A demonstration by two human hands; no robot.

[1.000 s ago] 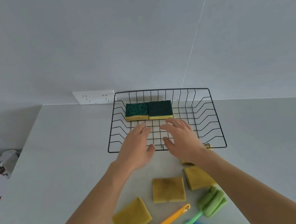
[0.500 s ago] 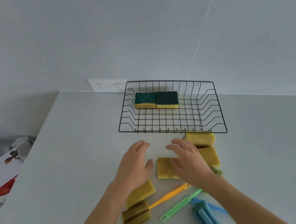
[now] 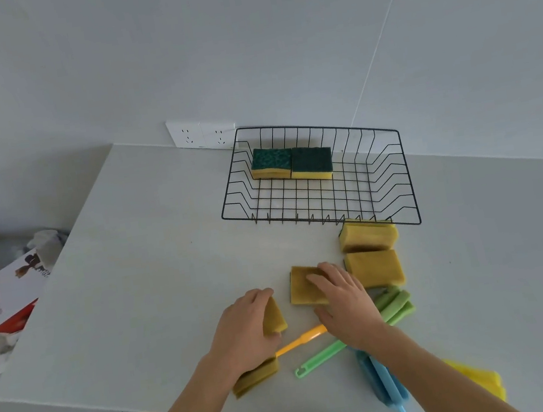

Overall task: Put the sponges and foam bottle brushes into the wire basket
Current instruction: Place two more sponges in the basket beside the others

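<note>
Your left hand (image 3: 244, 325) is down on the counter (image 3: 141, 275), fingers curled around a yellow sponge (image 3: 275, 319) that shows at its right edge, thumb on the near side; looks like a grip on it. Your right hand (image 3: 346, 303) lies palm down with spread fingers (image 3: 322, 275) on a second yellow sponge (image 3: 303, 284); whether it actually grips is unclear, thumb sits off the near corner.

Head view, rest of it: two more yellow sponges right of your right hand, one flat (image 3: 375, 268), one tilted sponge (image 3: 367, 236) just behind it, touching the front rim of the black wire basket (image 3: 402, 188). Inside the basket, two green-topped sponges (image 3: 292, 161) sit side by side, touching, at the back left.

Orange-handled foam brush (image 3: 301, 338) runs between your hands, its yellowish foam head (image 3: 254, 377) under your left wrist by the counter's front edge. Green foam brush (image 3: 321, 358) passes under your right hand, foam end (image 3: 395, 305) right of it. Blue foam brush (image 3: 385, 384) lies by your right forearm, hanging over the front edge. Something yellow (image 3: 483, 382) behind that forearm, can't tell what.

Double wall socket (image 3: 200, 134) sits left of the basket's back corner. Printed box (image 3: 8, 292) sits off the counter at left.
</note>
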